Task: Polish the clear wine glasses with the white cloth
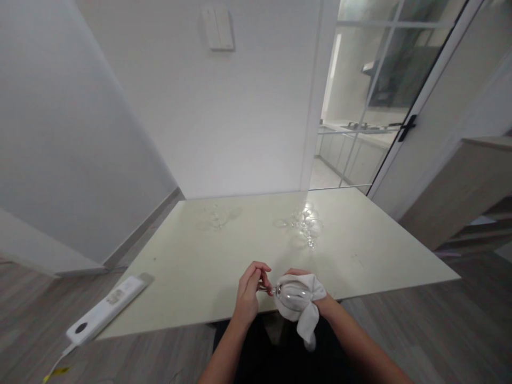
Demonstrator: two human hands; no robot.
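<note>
Stemmed glass (295, 296) is held sideways at the near edge of the table (180, 288), its bowl cradled in white cloth (309, 321) by the right hand (296, 271); the left hand (249, 288) grips the stem end. Wiping appears in hand (judged only), calling next for a gentle turn. Beyond, clear glassware (308, 224) occupies 2 spots.

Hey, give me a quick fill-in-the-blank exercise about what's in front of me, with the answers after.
While the left hand grips the stemmed glass, the right hand holds a cloth coloured ____ against its bowl.
The power strip lies at the ____ edge of the table.
The door handle is coloured ____.

Missing words: white; left; black.
</note>
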